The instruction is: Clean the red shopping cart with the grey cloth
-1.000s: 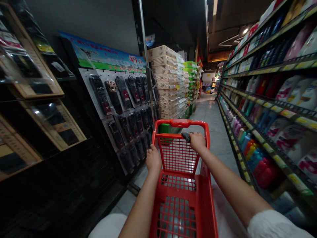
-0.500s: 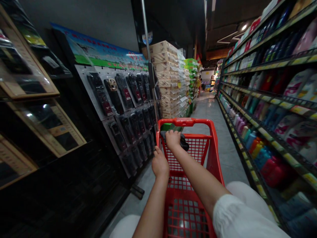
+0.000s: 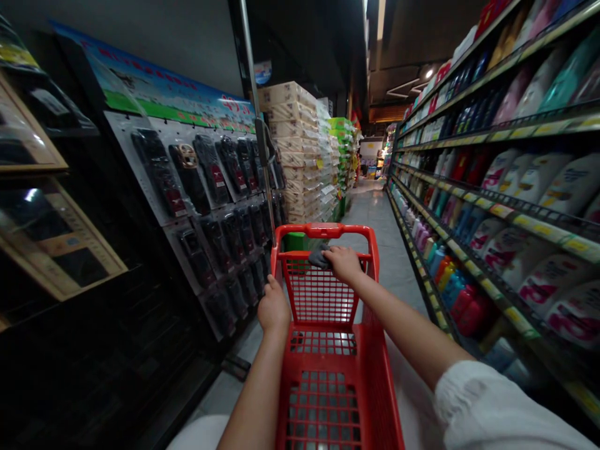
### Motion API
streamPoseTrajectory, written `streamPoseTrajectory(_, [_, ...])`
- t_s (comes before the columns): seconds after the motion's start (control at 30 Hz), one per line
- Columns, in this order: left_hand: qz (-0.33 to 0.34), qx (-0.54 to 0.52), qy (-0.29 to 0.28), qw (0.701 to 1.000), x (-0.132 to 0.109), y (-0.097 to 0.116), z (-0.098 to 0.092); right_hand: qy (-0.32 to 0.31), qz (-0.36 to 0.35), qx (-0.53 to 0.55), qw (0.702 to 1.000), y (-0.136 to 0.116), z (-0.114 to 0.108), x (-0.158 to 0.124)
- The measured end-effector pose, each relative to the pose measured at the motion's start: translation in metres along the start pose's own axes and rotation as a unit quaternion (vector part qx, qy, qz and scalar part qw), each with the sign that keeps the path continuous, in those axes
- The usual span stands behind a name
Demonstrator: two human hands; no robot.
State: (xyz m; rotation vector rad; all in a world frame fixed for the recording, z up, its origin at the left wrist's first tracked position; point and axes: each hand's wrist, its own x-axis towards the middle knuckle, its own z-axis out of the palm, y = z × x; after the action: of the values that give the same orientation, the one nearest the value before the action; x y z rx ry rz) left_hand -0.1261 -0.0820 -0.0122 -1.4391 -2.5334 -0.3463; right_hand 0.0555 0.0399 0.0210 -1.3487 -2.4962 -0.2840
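Note:
A red plastic shopping basket [image 3: 372,350] with grid walls and a folding handle [image 3: 323,230] stands in front of me, tilted away. My left hand [image 3: 274,309] is closed round its left rim, near the upper corner. In my right hand [image 3: 345,265] is a dark grey cloth [image 3: 319,257], pressed against the crossbar at the basket's far end. Part of the cloth is hidden beneath the fingers. Through the grid bottom I see the grey floor.
Packaged belts [image 3: 218,175] hang on a display rack at left, beside framed boxes [image 3: 70,250]. Stacked beige packs [image 3: 295,153] stand beyond a metal pole [image 3: 250,56]. Shelves of bottles [image 3: 520,244] line the right side. A tiled aisle [image 3: 370,209] runs ahead.
My right hand has slid the cloth rightward along the crossbar, away from the left corner. My left hand keeps its hold on the rim. The view has turned slightly right.

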Motion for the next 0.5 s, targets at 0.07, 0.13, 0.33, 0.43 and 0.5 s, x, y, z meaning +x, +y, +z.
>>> streamPoseTrajectory(0.07, [-0.001,0.0,-0.003,1.0,-0.001,0.0,-0.001,-0.012,0.052,-0.005,0.999,0.02,-0.002,-0.016])
streamPoseTrajectory(0.13, [0.0,0.002,-0.005,1.0,-0.002,0.001,-0.002,-0.017,0.07,-0.009,0.997,0.034,-0.002,-0.028])
streamPoseTrajectory(0.33, [0.016,0.01,-0.011,1.0,-0.004,0.006,-0.006,-0.02,0.063,0.068,0.995,0.062,-0.018,-0.027])
streamPoseTrajectory(0.43, [0.018,0.01,-0.018,1.0,-0.003,0.006,-0.007,0.055,0.122,0.076,0.988,0.086,-0.042,-0.006])
streamPoseTrajectory(0.5, [0.017,0.007,-0.023,1.0,-0.002,0.005,-0.006,0.113,0.178,0.037,0.977,0.102,-0.055,0.01])
